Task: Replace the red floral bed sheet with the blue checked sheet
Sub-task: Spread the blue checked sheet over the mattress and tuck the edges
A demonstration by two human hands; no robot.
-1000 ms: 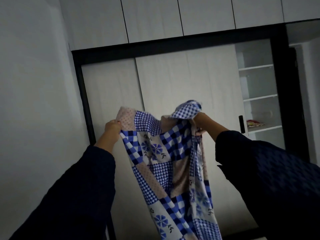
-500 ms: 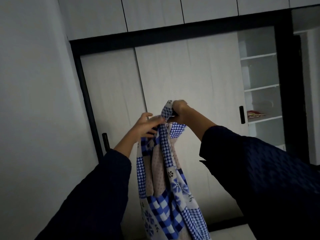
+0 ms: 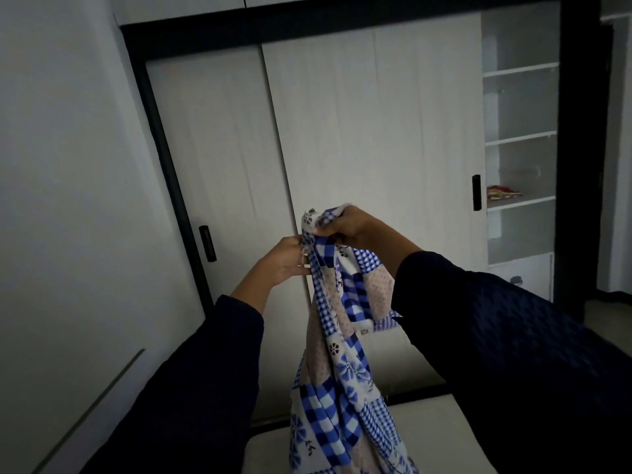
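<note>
Facing the wardrobe [image 3: 376, 131], its pale sliding doors shut and open shelves [image 3: 519, 138] at the right, you hold the blue checked sheet [image 3: 342, 371] up before it. The sheet hangs bunched in one long drape from your hands down over a pale surface [image 3: 427, 432] at the bottom edge. Your right grip [image 3: 349, 227] is fisted round the gathered top of the sheet. Your left grip [image 3: 285, 260], just below and beside it, pinches the sheet's edge between thumb and fingers. A small red cloth [image 3: 502, 192] lies on one shelf, near a black door handle [image 3: 476, 192].
</note>
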